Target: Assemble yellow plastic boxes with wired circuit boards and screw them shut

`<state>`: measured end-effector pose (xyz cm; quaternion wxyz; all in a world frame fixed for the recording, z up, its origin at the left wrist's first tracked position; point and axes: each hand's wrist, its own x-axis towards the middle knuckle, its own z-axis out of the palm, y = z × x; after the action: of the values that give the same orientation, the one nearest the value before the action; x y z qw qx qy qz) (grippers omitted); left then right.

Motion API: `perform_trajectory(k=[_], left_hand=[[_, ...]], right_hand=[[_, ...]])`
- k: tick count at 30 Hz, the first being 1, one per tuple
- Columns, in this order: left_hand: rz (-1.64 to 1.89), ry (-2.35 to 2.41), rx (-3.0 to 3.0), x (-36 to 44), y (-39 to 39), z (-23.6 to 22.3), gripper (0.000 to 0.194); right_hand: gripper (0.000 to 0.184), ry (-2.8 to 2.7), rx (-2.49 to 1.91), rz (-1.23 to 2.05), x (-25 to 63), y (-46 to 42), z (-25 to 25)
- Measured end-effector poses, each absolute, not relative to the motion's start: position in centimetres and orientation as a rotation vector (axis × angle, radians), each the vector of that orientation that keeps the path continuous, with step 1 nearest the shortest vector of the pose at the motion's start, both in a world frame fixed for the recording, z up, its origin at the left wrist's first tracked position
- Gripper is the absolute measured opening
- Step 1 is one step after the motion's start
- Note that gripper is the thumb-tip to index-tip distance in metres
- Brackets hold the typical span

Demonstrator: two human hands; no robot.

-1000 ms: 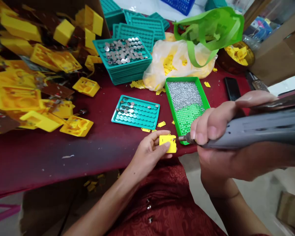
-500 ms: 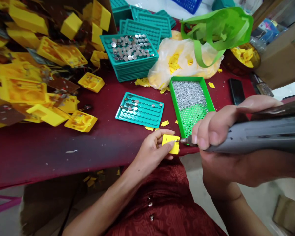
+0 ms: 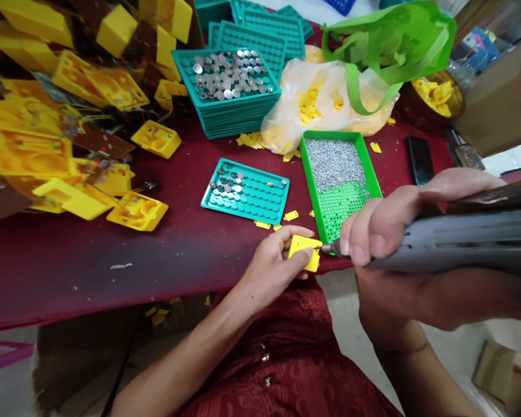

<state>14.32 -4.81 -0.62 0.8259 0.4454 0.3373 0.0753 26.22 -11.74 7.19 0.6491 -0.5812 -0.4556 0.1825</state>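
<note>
Between the thumb and fingers of my left hand (image 3: 275, 263) is a small yellow plastic case (image 3: 303, 246), held just over the front edge of the table. My right hand (image 3: 386, 231) is closed around a grey electric screwdriver (image 3: 451, 240), which lies nearly level. Its bit points left and meets the right side of the case; the exact contact spot is too small to make out. Right behind the bit stands a green perforated tray (image 3: 342, 211) with many small silver screws (image 3: 334, 161) heaped in its far half.
A teal tray (image 3: 260, 200) with button cells lies left of the green one. Stacked teal trays (image 3: 238, 119), a plastic bag (image 3: 330, 116) and a green bag (image 3: 399, 52) stand behind. Yellow cases (image 3: 35, 145) pile up at left. A phone (image 3: 419, 161) lies at right.
The view has shifted slightly. My left hand and the yellow case sit a little further right in the picture, with the screwdriver bit still at the case.
</note>
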Motion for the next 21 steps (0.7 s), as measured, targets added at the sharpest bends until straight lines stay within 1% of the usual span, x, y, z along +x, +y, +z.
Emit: perform_trajectory(k=[2, 4, 6, 10, 12, 14, 15, 18, 21], left_hand=[[0.15, 0.702, 0.95, 14.4, -4.8, -0.7, 0.032], [0.142, 0.693, 0.958, 14.4, -4.8, -0.8, 0.034], [0.134, 0.689, 0.969, 14.4, -4.8, -0.7, 0.037], [0.099, 0.686, 0.985, 14.3, -4.8, -0.4, 0.044], [0.083, 0.681, 0.99, 14.3, -4.7, -0.4, 0.046], [0.065, 0.669, 0.993, 14.3, -4.7, -0.4, 0.048], [0.054, 0.662, 0.994, 14.4, -4.7, -0.4, 0.049], [0.033, 0.636, 0.996, 14.6, -4.7, -0.5, 0.049], [0.054, 0.606, 1.003, 14.7, -4.8, -0.7, 0.05]], right_hand=[[0.028, -1.032, -1.251, 0.459, 26.3, -11.9, 6.8], [0.03, -1.047, -1.234, 0.519, 26.6, -12.2, 6.6], [0.034, -1.052, -1.206, 0.543, 26.9, -12.4, 6.5], [0.051, -1.058, -1.164, 0.577, 27.2, -12.3, 6.4], [0.051, -1.07, -1.176, 0.573, 27.0, -12.2, 6.4], [0.05, -1.103, -1.25, 0.549, 26.8, -12.1, 6.5], [0.053, -1.114, -1.312, 0.528, 26.7, -12.1, 6.6], [0.067, -1.143, -1.474, 0.507, 27.1, -12.2, 6.4], [0.074, -1.222, -1.547, 0.534, 28.4, -12.6, 5.6]])
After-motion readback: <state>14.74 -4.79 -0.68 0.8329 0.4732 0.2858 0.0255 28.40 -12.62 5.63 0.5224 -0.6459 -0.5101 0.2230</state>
